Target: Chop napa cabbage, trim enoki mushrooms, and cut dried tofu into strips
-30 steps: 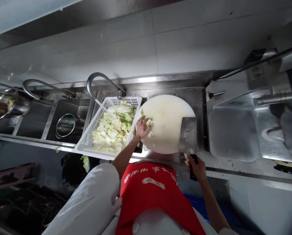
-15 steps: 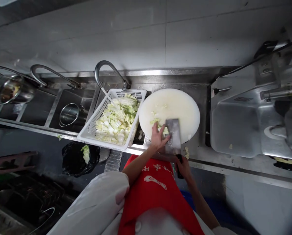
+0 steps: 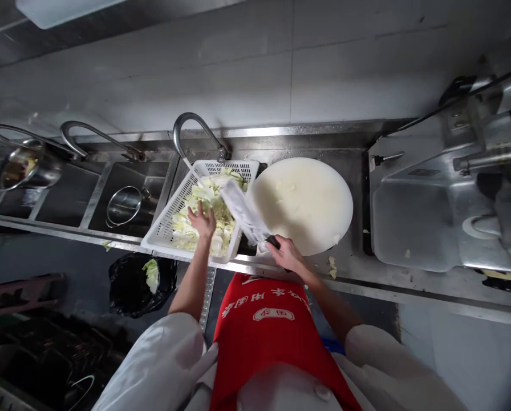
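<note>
My left hand (image 3: pixel 203 221) is over the white plastic basket (image 3: pixel 155 242), its fingers spread above the cut cabbage (image 3: pixel 221 224). In my right hand (image 3: pixel 286 253) is the dark handle of a cleaver (image 3: pixel 242 211). The broad blade, blurred by motion, tilts up and to the left over the basket's right rim. To the right of the basket lies a round white cutting board (image 3: pixel 313 200) with a few small cabbage scraps on it. The basket holds a heap of pale green and white pieces.
A curved faucet (image 3: pixel 195 120) rises behind the basket. Sinks with a metal pot (image 3: pixel 125 205) stand left, and a large steel basin (image 3: pixel 413 228) is at right. Below the counter sits a bin with a black bag (image 3: pixel 127 285). Cabbage scraps (image 3: pixel 332 267) lie near the counter's front edge.
Both hands have moved left from the cutting board to the basket. The cleaver has swung up and left off the board, and the cabbage piece under my left hand has left the board.
</note>
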A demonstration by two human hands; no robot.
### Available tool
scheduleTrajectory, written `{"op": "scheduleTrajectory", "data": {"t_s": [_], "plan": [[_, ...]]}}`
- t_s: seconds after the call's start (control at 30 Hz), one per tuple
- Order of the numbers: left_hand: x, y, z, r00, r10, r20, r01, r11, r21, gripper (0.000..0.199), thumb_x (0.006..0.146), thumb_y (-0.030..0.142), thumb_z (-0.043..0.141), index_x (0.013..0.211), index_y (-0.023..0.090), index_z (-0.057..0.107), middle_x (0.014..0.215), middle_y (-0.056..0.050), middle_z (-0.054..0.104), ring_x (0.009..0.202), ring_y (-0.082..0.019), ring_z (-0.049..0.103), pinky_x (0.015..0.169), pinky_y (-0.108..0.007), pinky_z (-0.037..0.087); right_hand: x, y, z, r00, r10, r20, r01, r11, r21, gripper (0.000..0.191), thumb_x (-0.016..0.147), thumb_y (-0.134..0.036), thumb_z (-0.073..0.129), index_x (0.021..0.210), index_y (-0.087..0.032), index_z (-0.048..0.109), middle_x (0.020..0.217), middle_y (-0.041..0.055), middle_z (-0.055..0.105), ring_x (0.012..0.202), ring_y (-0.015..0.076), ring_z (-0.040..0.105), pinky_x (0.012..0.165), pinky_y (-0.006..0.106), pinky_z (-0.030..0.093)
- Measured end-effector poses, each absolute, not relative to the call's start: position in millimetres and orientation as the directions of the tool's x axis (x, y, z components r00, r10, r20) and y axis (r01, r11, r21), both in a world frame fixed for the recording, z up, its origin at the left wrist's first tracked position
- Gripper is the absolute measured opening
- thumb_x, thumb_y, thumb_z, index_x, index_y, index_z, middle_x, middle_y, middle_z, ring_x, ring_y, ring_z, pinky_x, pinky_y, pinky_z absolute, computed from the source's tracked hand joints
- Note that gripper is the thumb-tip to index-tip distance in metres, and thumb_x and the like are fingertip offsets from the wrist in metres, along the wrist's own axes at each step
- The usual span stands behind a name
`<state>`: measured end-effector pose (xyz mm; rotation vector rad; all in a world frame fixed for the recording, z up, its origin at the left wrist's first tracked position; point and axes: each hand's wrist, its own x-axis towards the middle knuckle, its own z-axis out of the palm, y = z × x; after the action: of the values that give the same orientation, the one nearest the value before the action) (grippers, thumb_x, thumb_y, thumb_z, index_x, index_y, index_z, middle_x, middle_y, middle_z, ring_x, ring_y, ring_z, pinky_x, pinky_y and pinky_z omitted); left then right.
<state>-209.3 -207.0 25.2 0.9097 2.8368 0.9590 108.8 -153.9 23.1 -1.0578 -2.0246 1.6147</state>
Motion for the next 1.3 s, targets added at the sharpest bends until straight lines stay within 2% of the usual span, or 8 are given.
{"op": "scheduleTrajectory", "data": {"t_s": [0.07, 0.13, 0.3, 0.43, 0.6, 0.93, 1.1, 1.3], "plan": [[-240.8, -235.3, 21.5, -0.871, 0.48, 0.106, 0.45, 0.692, 0.565, 0.049, 0.099, 0.034, 0.05, 0.139, 0.008, 0.059, 0.155, -0.027, 0.047, 0.15, -0.04, 0.04, 0.122, -0.065, 0.035, 143.2, -137.7, 9.4, -0.533, 0.789, -0.304, 0.325, -0.141, -0.935, 0.048, 0.089, -0.071, 0.056, 0.078, -0.025, 0.051, 0.048, -0.0055, 0.051, 0.04, 0.0127, 0.047, 0.042, 0.024, 0.035], [-255.9, -268.2, 16.8, -0.871, 0.459, 0.176, 0.463, 0.643, 0.611, 0.042, 0.1, 0.034, 0.046, 0.127, 0.009, 0.067, 0.144, -0.023, 0.06, 0.142, -0.034, 0.052, 0.122, -0.053, 0.04, 187.7, -110.0, -7.4, -0.345, 0.861, -0.374, 0.313, -0.27, -0.91, 0.057, 0.076, -0.081, 0.065, 0.074, -0.025, 0.051, 0.043, -0.0056, 0.05, 0.034, 0.0132, 0.045, 0.037, 0.025, 0.035], [-244.6, -338.1, 3.1, -0.9, 0.326, 0.29, 0.428, 0.53, 0.732, 0.042, 0.102, 0.04, 0.042, 0.116, 0.013, 0.071, 0.123, -0.015, 0.073, 0.119, -0.027, 0.068, 0.105, -0.043, 0.055, 262.8, -26.0, -28.8, -0.146, 0.916, -0.373, 0.391, -0.293, -0.873, 0.058, 0.068, -0.077, 0.077, 0.071, -0.024, 0.053, 0.046, -0.0022, 0.056, 0.035, 0.015, 0.051, 0.037, 0.028, 0.042], [-215.9, -354.4, -3.3, -0.885, 0.258, 0.388, 0.465, 0.441, 0.768, 0.037, 0.102, 0.039, 0.045, 0.109, 0.013, 0.071, 0.116, -0.014, 0.073, 0.11, -0.024, 0.071, 0.097, -0.039, 0.058, 255.1, 9.3, -26.6, -0.226, 0.882, -0.414, 0.465, -0.276, -0.841, 0.055, 0.071, -0.072, 0.078, 0.073, -0.025, 0.05, 0.048, -0.0026, 0.057, 0.036, 0.015, 0.052, 0.036, 0.027, 0.043], [-175.8, -334.4, 8.9, -0.798, 0.324, 0.508, 0.601, 0.366, 0.71, 0.034, 0.104, 0.036, 0.047, 0.101, 0.014, 0.073, 0.108, -0.013, 0.075, 0.108, -0.023, 0.072, 0.102, -0.041, 0.056, 219.0, 18.8, -29.6, -0.438, 0.78, -0.448, 0.519, -0.187, -0.834, 0.057, 0.073, -0.074, 0.078, 0.076, -0.025, 0.048, 0.048, -0.0048, 0.056, 0.036, 0.0116, 0.05, 0.036, 0.023, 0.042], [-123.1, -286.1, 0.9, -0.63, 0.59, 0.505, 0.693, 0.133, 0.709, 0.028, 0.104, 0.032, 0.053, 0.107, 0.016, 0.077, 0.106, -0.013, 0.077, 0.102, -0.023, 0.073, 0.092, -0.04, 0.06, 200.8, -24.9, -30.1, -0.649, 0.601, -0.467, 0.563, -0.034, -0.825, 0.055, 0.078, -0.074, 0.071, 0.08, -0.024, 0.049, 0.047, -0.0062, 0.056, 0.036, 0.0111, 0.049, 0.037, 0.022, 0.039], [-76.3, -272.2, -11.7, -0.408, 0.785, 0.467, 0.738, -0.017, 0.674, 0.032, 0.106, 0.025, 0.046, 0.122, 0.017, 0.073, 0.12, -0.015, 0.075, 0.115, -0.023, 0.07, 0.101, -0.043, 0.059, 188.4, -78.3, -35.1, -0.69, 0.539, -0.483, 0.561, -0.024, -0.828, 0.047, 0.085, -0.07, 0.064, 0.081, -0.025, 0.049, 0.048, -0.0067, 0.055, 0.037, 0.0135, 0.051, 0.038, 0.023, 0.038], [-74.1, -232.6, -19.1, -0.442, 0.796, 0.413, 0.708, 0.027, 0.705, 0.043, 0.105, 0.02, 0.036, 0.135, 0.016, 0.066, 0.133, -0.014, 0.071, 0.128, -0.023, 0.066, 0.111, -0.045, 0.055, 193.9, -113.5, -25.3, -0.642, 0.65, -0.407, 0.606, 0.106, -0.788, 0.044, 0.088, -0.067, 0.061, 0.074, -0.026, 0.053, 0.047, -0.0022, 0.057, 0.041, 0.0174, 0.056, 0.042, 0.026, 0.041]]}}
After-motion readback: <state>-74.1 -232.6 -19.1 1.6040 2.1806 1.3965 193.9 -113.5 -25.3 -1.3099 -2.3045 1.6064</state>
